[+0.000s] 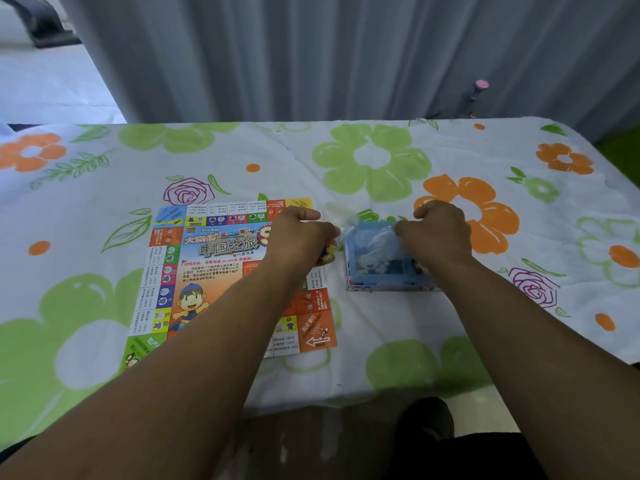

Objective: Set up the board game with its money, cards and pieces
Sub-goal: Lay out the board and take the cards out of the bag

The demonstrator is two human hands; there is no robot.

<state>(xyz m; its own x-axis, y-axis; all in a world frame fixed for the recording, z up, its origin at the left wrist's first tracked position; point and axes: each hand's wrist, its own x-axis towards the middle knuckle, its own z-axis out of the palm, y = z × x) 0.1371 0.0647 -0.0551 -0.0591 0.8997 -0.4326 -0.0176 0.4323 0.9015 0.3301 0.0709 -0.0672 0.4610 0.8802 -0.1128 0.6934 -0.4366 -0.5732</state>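
The colourful square paper game board (pixel 207 265) lies flat and unfolded on the worktop, left of centre. It has a cartoon boy in a blue cap printed in the middle and coloured property squares round the rim.

The left hand (pixel 298 233) hovers over the board's right edge. Its fingers are clenched round a small cluster of yellow and blue playing pieces (pixel 327 254), which peek out under the palm.

Just beside the board, to its right, sits the shallow blue cardboard box (pixel 381 275), open side up, and what lies in it is too blurred to name. Above the box the right hand (pixel 436 233) has its fingers curled, pinching a crumpled clear plastic bag (pixel 367 237) that drapes across the box's top. The plastic trails off towards the left hand, but I cannot tell whether that hand pinches it too. Both forearms reach in from the near edge, the left one crossing the board's lower right part and hiding some squares.

Everything rests on a white cloth printed with big green and orange flowers and purple roses (pixel 381 161), which covers the whole worktop. Behind the far edge hangs a grey pleated curtain (pixel 311 57). At the right a thin dark post with a pink top (pixel 480 86) stands just past the worktop. Down at the near edge a dark shoe (pixel 426 420) shows on the floor.
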